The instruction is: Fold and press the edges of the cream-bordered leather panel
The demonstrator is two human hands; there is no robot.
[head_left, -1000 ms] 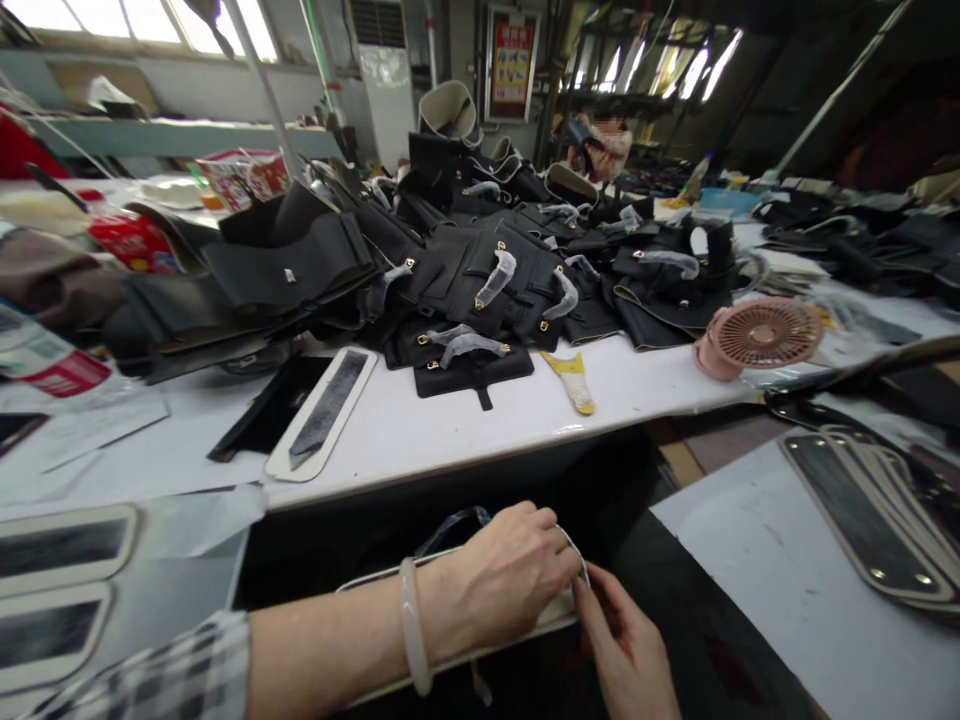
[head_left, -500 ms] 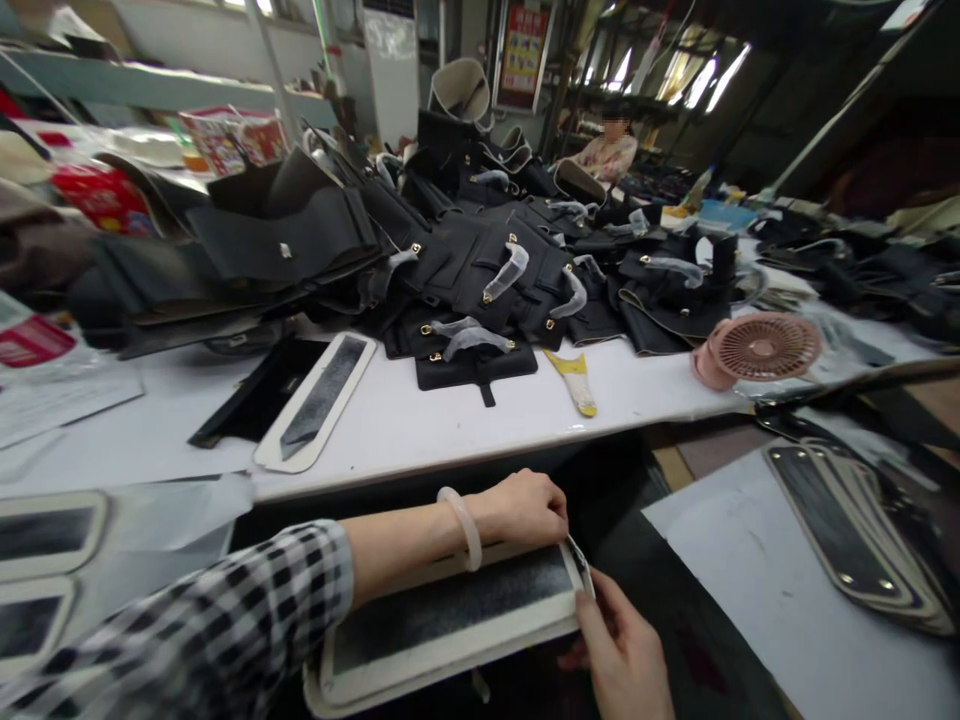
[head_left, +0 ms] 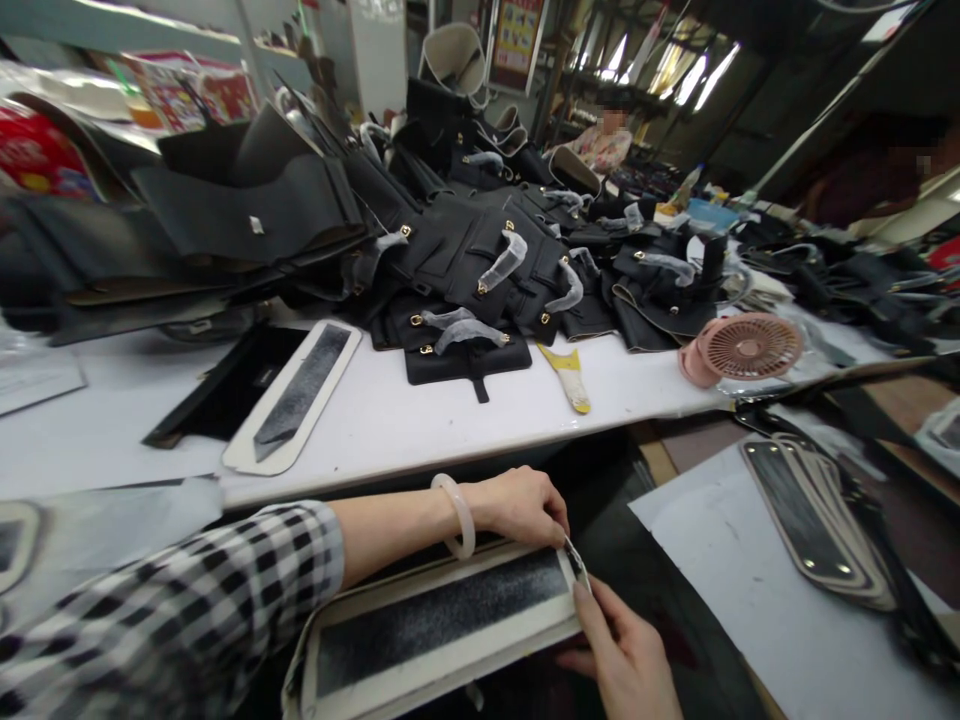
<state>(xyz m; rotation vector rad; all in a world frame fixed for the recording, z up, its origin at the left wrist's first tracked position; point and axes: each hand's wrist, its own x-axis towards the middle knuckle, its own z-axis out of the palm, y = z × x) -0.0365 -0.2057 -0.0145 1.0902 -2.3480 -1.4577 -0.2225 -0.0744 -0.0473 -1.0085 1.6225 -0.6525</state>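
Observation:
A long cream panel with a dark brushed centre (head_left: 442, 625) lies in front of me below the table edge. My left hand (head_left: 521, 505), with a pale bangle on the wrist and a checked sleeve behind it, grips the panel's far right corner from above. My right hand (head_left: 622, 655) holds the same end from below, thumb pressed on the corner edge, where a thin dark strip (head_left: 576, 562) sticks out between my two hands.
On the white table (head_left: 420, 420) lie another cream panel (head_left: 292, 395), a pile of black leather bag parts (head_left: 480, 260), a yellow scraper (head_left: 570, 375) and a pink fan (head_left: 739, 345). More panels (head_left: 810, 520) are stacked at right. A person sits far back.
The panel has turned from edge-on to face up, showing its dark centre. My left arm has come further into view and the view has shifted slightly right.

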